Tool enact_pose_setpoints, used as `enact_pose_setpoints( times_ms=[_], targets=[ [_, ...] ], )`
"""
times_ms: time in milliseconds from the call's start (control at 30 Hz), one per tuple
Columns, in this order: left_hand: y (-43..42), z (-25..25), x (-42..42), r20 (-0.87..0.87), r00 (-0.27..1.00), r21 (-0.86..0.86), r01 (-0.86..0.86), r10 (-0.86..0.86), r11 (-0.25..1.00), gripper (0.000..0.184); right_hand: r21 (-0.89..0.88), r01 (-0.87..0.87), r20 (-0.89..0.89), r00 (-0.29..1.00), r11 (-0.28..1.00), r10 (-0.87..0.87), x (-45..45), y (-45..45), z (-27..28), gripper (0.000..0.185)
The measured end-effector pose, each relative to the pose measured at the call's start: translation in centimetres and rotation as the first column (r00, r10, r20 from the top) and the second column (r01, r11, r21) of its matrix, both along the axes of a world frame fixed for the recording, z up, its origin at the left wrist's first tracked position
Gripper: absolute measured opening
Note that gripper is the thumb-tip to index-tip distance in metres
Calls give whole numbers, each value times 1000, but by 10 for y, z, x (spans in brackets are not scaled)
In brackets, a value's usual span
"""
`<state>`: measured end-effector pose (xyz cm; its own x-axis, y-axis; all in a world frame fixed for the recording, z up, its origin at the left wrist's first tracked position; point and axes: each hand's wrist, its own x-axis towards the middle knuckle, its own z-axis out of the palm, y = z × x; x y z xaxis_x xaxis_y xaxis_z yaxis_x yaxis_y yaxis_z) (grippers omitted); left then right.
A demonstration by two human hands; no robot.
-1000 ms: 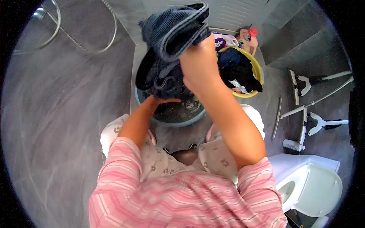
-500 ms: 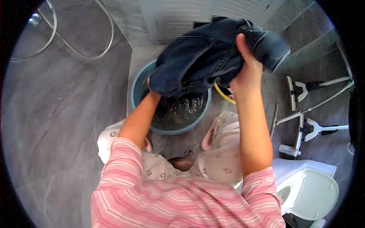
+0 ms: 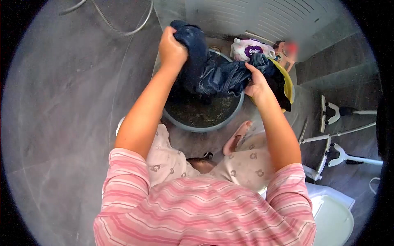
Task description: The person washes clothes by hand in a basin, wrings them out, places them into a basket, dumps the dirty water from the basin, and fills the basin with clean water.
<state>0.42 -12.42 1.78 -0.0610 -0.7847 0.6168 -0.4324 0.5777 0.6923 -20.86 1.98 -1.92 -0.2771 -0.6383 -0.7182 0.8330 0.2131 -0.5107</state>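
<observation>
My left hand (image 3: 173,48) and right hand (image 3: 257,85) both grasp the denim garment (image 3: 225,78), held over the water-filled blue-grey basin (image 3: 198,129); handling is midway, I judge, garment not yet set down; black clothing (image 3: 279,85) occupies the yellow basin (image 3: 291,91).

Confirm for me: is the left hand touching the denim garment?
Touching. The head view shows the left hand closed on one end of the denim garment, skin meeting cloth with no gap.

Before me, one head-worn camera looks forward and down at a nearby round blue-grey plastic tub (image 3: 201,129).
</observation>
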Motion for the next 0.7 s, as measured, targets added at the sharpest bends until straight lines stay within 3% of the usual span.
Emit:
enact_pose_setpoints(
  times_ms=[33,100,133,167,200,233,300,367,400,533,633,700],
  targets=[
    [2,4,2,29,999,-79,37,-35,996,15,24,1,-29,1000,1000,0,7,0,2,22],
    [7,16,0,19,998,-83,63,-61,995,16,68,17,-88,996,998,-11,19,-1,9,21],
    [9,23,0,49,997,-118,69,-63,991,17,69,50,-204,978,996,-35,24,-1,11,25],
    [11,29,0,77,995,-154,78,-67,985,17,65,84,-320,945,994,-60,29,-3,11,31],
    [11,34,-2,78,996,-212,69,-54,975,19,-56,86,-612,784,995,-102,35,-5,7,59],
    [12,38,-3,70,996,-204,66,-53,977,19,-49,84,-619,780,995,-96,38,-6,7,59],
    [17,45,-6,209,975,-280,137,-79,950,31,-251,-230,-899,417,940,-138,52,-9,17,89],
    [25,45,-13,342,930,-313,251,-137,916,28,-168,-484,-983,153,859,-106,73,-9,31,103],
    [30,42,-18,387,906,-342,314,-172,886,27,-53,-530,-995,-43,847,-89,76,-9,35,109],
    [40,23,-30,477,845,-443,469,-242,764,28,12,-517,-997,-66,856,-26,78,-11,28,111],
    [36,18,-24,525,798,-377,531,-298,758,29,58,-507,-989,-149,860,-21,71,-22,16,115],
    [38,14,-18,558,774,-339,543,-301,768,29,103,-456,-990,-129,884,49,74,-27,13,99]
  ],
)
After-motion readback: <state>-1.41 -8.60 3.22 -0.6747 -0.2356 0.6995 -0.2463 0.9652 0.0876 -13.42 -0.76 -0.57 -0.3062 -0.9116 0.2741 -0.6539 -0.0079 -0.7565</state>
